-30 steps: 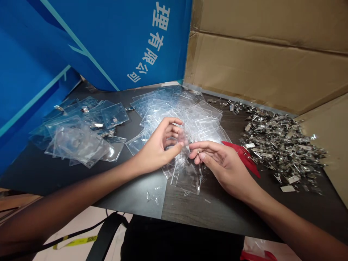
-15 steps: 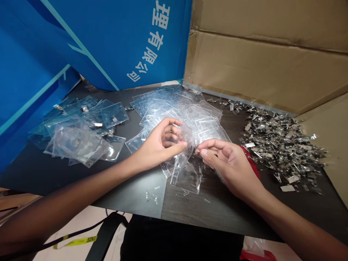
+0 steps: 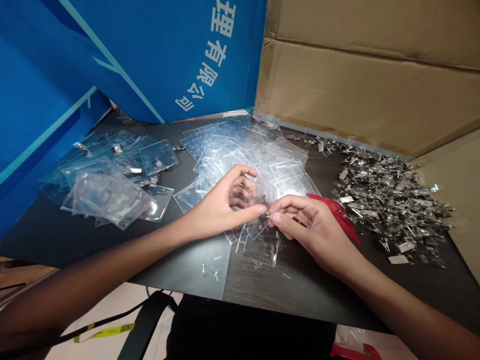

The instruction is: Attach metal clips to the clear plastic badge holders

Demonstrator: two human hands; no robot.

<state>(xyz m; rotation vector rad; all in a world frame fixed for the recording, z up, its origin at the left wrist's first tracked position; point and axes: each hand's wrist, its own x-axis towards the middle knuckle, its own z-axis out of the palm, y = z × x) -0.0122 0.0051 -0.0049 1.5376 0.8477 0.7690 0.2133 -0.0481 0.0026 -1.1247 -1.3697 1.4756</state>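
My left hand [image 3: 228, 205] is closed on a clear plastic badge holder [image 3: 267, 189], its thumb lying along the near edge. Pinched between the thumb and forefinger of my right hand [image 3: 309, 222] is a badge clip, mostly hidden by the fingers; a small shiny bit shows at the tips. The fingertips of both hands meet at the holder's edge. Beneath and behind them spreads a loose pile of clear badge holders [image 3: 221, 145]. A heap of metal badge clips with clear straps [image 3: 393, 200] lies to the right of my right hand.
At the left is another pile of badge holders [image 3: 112, 192], with metal clips among them. Red material [image 3: 343, 220] lies beside my right hand. Small clear plastic pieces [image 3: 210, 269] are near the front edge. A blue panel [image 3: 150, 55] and cardboard [image 3: 356, 85] wall in the back.
Both hands have come closer together, and the right fingertips now meet the badge holder near the left thumb. More of the red material shows behind my right hand.
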